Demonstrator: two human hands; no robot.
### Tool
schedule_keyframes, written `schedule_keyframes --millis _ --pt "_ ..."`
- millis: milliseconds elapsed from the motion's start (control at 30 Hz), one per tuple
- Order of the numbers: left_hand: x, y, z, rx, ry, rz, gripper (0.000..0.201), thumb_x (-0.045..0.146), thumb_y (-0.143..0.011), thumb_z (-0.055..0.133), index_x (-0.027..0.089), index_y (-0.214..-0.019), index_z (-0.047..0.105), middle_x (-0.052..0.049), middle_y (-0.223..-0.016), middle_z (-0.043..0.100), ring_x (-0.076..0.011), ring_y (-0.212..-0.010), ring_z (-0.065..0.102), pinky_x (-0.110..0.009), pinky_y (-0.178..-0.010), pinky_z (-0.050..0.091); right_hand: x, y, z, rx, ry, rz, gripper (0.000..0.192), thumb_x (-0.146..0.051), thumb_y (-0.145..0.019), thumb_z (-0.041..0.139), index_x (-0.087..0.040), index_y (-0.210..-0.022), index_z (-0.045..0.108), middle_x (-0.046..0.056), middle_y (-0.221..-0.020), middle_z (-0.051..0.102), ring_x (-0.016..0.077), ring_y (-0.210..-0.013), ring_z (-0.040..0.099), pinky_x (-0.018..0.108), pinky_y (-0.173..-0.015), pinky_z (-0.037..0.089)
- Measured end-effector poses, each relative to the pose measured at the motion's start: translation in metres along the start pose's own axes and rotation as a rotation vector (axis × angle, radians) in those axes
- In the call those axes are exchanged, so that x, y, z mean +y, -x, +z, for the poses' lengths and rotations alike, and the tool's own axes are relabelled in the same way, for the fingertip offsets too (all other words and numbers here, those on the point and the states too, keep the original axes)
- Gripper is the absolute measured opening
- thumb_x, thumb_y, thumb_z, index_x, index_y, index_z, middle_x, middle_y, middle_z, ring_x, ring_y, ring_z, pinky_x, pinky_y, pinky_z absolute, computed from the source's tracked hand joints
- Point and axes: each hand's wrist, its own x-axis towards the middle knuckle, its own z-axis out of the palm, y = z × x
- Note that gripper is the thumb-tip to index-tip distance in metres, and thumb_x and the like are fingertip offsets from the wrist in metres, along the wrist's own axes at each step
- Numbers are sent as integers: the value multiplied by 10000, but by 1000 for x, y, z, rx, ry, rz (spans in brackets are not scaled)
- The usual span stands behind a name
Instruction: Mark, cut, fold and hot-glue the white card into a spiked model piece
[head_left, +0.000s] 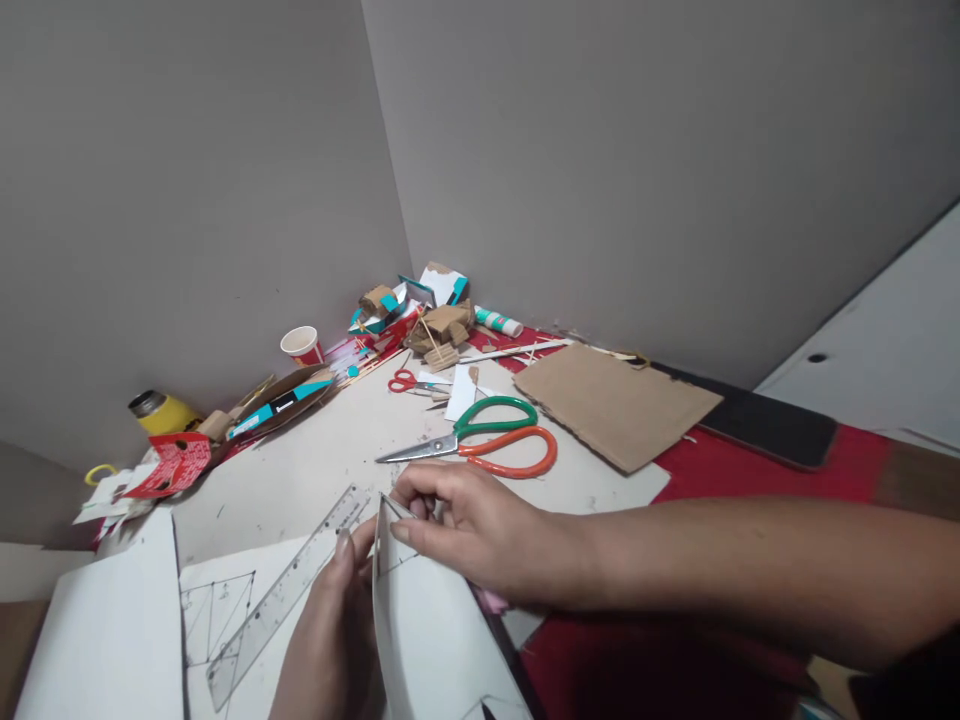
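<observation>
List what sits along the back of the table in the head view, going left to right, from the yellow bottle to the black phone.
yellow bottle → paper cup → small red scissors → glue stick → cardboard sheet → black phone

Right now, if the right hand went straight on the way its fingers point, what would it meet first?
The right hand points left across the folded white card. Going on, it would probably first meet the clear ruler lying just past the card, though depth is hard to judge.
</observation>
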Motion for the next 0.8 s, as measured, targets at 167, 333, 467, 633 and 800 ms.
schedule_keyframes --millis 167,333,467,633,800 --pt "0 0 4 -177 173 -259 600 533 -876 562 150 -1337 572 -170 -1166 705 -376 -1129 626 -522 -1028 399 2 -2 1 -82 -258 190 95 -251 -871 566 -205 -849 486 -79 -642 464 53 -419 399 195 -422 306" --pt "-8 1 -2 -93 104 -210 667 572 -810 635 158 -1330 580 -167 -1086 736 -393 -1085 649 -529 -966 452 9 -5 4 -38 -301 73 121 -254 -823 617 -187 -837 517 -47 -733 487 66 -538 445 195 -482 353" --pt "-13 -3 -19 188 -34 -74 554 586 -777 667 257 -1223 664 -112 -1106 743 -383 -1130 628 -512 -927 490 8 -7 1 -33 -236 29 187 -268 -787 662 -159 -920 588 -15 -798 515 96 -656 455 207 -546 375" --pt "-7 -6 -30 322 -181 197 434 544 -739 721 238 -1045 739 -94 -1187 714 -356 -1223 570 -468 -985 475 9 -7 -4 33 -201 -11 296 -339 -847 632 -170 -1089 610 36 -923 582 147 -801 536 259 -655 436" --pt "-9 -2 -28 343 -191 264 382 513 -737 731 238 -1003 750 -92 -1158 726 -340 -1253 546 -455 -1022 445 12 -5 -1 15 -184 -16 188 -302 -887 594 -184 -1029 629 24 -909 589 151 -833 548 277 -720 446"
